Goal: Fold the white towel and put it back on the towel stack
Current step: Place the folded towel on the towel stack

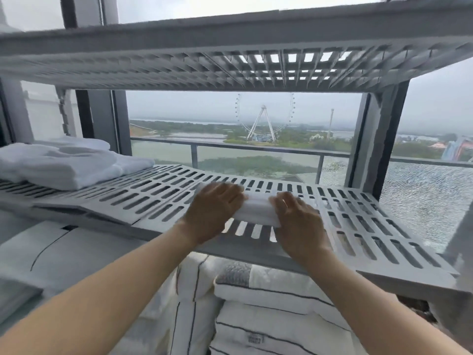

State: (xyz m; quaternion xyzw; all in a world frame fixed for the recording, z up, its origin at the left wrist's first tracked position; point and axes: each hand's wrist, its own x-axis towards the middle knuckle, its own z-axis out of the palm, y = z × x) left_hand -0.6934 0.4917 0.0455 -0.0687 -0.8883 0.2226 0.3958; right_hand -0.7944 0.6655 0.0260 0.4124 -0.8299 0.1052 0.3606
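A small folded white towel [257,208] lies on the slotted grey shelf [158,193], near its front edge. My left hand [212,211] rests on the towel's left end, fingers curled over it. My right hand [298,221] presses on its right end. Most of the towel is hidden under both hands. The towel stack [61,162], several folded white towels, sits at the far left of the same shelf, well apart from my hands.
Another slotted shelf [230,65] hangs close overhead. Grey uprights stand at the right [384,139]. Striped white bedding [268,316] is piled on the level below. Behind the shelf is a large window with a balcony rail.
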